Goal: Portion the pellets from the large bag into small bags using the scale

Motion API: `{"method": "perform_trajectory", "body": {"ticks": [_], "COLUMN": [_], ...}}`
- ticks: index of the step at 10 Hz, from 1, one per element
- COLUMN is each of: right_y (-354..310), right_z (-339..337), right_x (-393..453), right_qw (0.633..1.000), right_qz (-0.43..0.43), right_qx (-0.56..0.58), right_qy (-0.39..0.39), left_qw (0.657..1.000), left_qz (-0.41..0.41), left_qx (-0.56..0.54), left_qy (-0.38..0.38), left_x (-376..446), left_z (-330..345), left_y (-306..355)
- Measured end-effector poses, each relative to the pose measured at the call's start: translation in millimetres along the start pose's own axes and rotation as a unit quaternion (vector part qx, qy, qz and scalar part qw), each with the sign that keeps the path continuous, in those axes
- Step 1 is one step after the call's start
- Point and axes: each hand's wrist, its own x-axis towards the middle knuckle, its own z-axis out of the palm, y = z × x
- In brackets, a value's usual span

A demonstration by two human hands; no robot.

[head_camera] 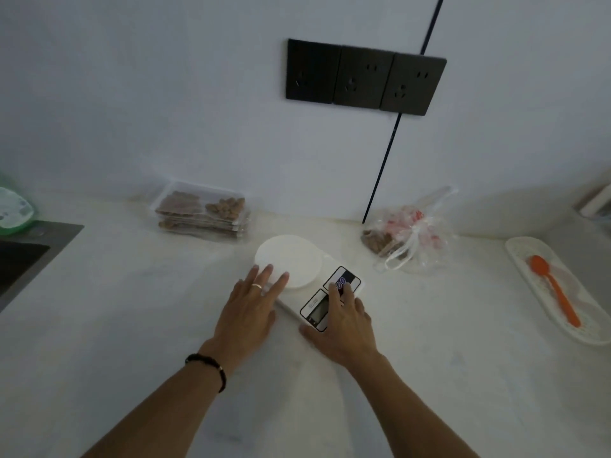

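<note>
Head view: both hands on the scale (307, 285), setting it up before any weighing.

Left hand (251, 312) lies flat, fingers straight, steadying the scale's edge while the right hand (344, 322) presses a button with one extended finger, gripping nothing, probably to switch on or zero it. Bag (406, 236) of pellets sits tied by the wall; filled small bags (201, 211) are stacked at left. No writing is legible.

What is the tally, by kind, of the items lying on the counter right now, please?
Scale: 1
Large bag of pellets: 1
Stack of small filled bags: 1 stack; bags inside cannot be counted
Orange spoon: 1
White tray: 1
Total: 5
</note>
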Motion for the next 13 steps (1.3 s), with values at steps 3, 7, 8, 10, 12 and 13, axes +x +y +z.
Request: {"method": "perform_trajectory", "body": {"ticks": [3,7,8,10,12,13], "right_y": [36.4,63.2,63.5,58.0,50.6,51.1], "right_z": [-16.9,-30.7,-30.8,-33.4,-37.8,-40.5], "right_x": [73.0,124.0,130.2,129.7,126.6,118.1], "right_qw": [0.999,0.996,0.996,0.997,0.997,0.998], "right_qz": [-0.05,-0.088,-0.086,-0.081,-0.069,-0.061], "right_qx": [0.005,0.017,0.014,0.001,-0.016,-0.009], "right_qy": [-0.019,-0.004,-0.003,0.008,0.012,0.026], "left_qw": [1.0,0.996,0.994,0.993,0.987,0.986], "left_qz": [-0.015,-0.082,-0.1,-0.092,-0.084,-0.098], "left_qx": [-0.026,0.024,0.013,0.009,0.01,0.015], "left_qy": [0.008,-0.032,-0.051,-0.074,-0.135,-0.134], "left_x": [46.3,85.7,94.4,99.6,106.1,101.2], "left_z": [17.8,29.9,30.1,23.6,10.6,1.6], "left_y": [-11.0,22.1,22.3,13.2,8.2,12.5]}}
